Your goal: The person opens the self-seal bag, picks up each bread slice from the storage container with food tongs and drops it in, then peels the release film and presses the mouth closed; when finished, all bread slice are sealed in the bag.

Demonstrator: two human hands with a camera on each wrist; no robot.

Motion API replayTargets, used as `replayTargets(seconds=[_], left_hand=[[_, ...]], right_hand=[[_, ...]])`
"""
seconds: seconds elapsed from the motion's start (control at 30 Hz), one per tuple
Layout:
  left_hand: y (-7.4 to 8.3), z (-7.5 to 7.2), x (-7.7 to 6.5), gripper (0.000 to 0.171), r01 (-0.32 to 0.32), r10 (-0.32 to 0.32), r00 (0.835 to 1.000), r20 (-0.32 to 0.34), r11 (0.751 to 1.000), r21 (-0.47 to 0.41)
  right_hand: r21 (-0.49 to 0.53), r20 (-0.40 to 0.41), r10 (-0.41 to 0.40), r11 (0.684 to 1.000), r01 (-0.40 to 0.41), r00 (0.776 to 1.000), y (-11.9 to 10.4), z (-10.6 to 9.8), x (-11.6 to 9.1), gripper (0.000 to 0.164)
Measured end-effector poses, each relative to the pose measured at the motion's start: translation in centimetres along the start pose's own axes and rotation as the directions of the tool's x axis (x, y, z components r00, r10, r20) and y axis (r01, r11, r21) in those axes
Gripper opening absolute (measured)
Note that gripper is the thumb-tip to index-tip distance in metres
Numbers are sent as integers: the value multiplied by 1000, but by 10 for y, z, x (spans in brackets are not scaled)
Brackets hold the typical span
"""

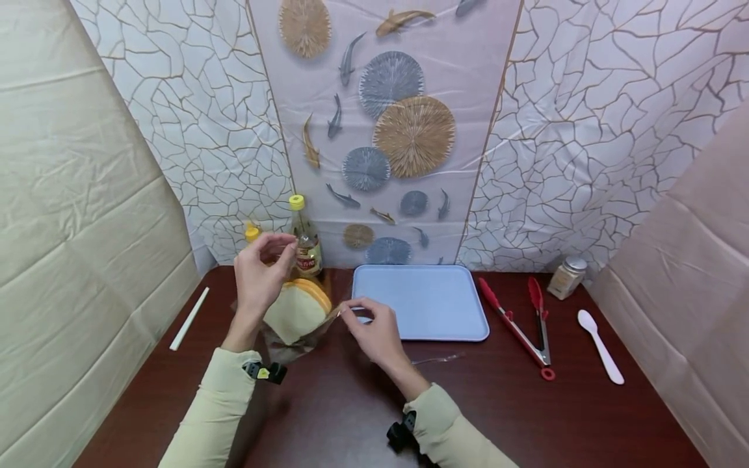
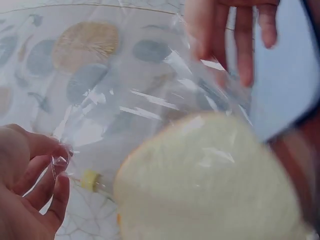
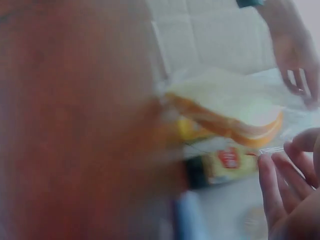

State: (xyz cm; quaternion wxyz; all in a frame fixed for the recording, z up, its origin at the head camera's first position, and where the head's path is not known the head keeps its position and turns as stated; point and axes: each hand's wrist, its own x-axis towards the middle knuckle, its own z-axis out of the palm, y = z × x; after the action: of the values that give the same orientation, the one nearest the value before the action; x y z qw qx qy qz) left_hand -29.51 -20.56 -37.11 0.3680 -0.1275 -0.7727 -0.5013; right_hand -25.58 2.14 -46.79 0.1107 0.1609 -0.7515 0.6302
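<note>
Sliced bread (image 1: 295, 312) with a tan crust sits inside a clear plastic bag (image 2: 145, 107), towards the left of the table. My left hand (image 1: 257, 279) is raised above the bread and pinches the bag's film between thumb and fingers. On the other side, my right hand (image 1: 374, 328) pinches the bag's edge with thumb and forefinger. Stretched between both hands, the film shows bright creases in the left wrist view. The right wrist view has the bread slices (image 3: 225, 107) lying one against another, their crusts facing this camera.
Behind the bread stand a yellow-capped bottle (image 1: 306, 244) and a yellow-topped container (image 1: 252, 232). A blue tray (image 1: 418, 302) lies centre, with red tongs (image 1: 521, 331), a white spoon (image 1: 601, 348) and a spice jar (image 1: 566, 278) rightward. A white stick (image 1: 189, 318) lies far left.
</note>
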Motion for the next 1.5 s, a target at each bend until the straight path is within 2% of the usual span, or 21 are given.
replayTargets(seconds=[0.13,0.2,0.33,0.53,0.63,0.77,0.93,1.2,1.3,1.37,1.5], left_hand=[[11,5,3,8,29,-31,999,-21,992,-122],[17,11,3,11,51,-59,998,-29,974,-220],[31,26,0,16,75,-96,995,-33,913,-402],[49,53,-9,20,83,-117,993,-27,828,-554],[55,66,-12,22,108,-148,989,-12,774,-623],[60,77,-16,21,132,-177,984,-1,742,-658],[64,82,-19,15,144,-193,981,10,695,-705],[77,89,-27,13,184,-197,977,77,616,-766],[84,93,-30,13,197,-175,978,113,606,-771],[87,95,-32,14,196,-156,980,126,609,-769],[86,95,-33,14,180,-140,983,119,608,-774]], right_hand=[[-58,-51,-77,996,74,996,-22,-26,6,12],[-90,-71,-114,990,107,991,-33,-41,8,12],[-160,-98,-184,973,167,978,-48,-73,10,10],[-196,-113,-246,955,221,963,-59,-114,8,8],[-197,-114,-276,948,250,954,-63,-133,6,9],[-213,-125,-299,939,269,946,-66,-160,1,9],[-244,-125,-286,937,251,950,-64,-187,-3,9],[-258,-144,-266,940,223,953,-65,-202,-4,9],[-241,-137,-277,941,239,951,-68,-203,-5,8],[-222,-139,-287,942,252,948,-70,-204,-5,9],[-116,-197,-288,956,270,937,-73,-209,-5,9]])
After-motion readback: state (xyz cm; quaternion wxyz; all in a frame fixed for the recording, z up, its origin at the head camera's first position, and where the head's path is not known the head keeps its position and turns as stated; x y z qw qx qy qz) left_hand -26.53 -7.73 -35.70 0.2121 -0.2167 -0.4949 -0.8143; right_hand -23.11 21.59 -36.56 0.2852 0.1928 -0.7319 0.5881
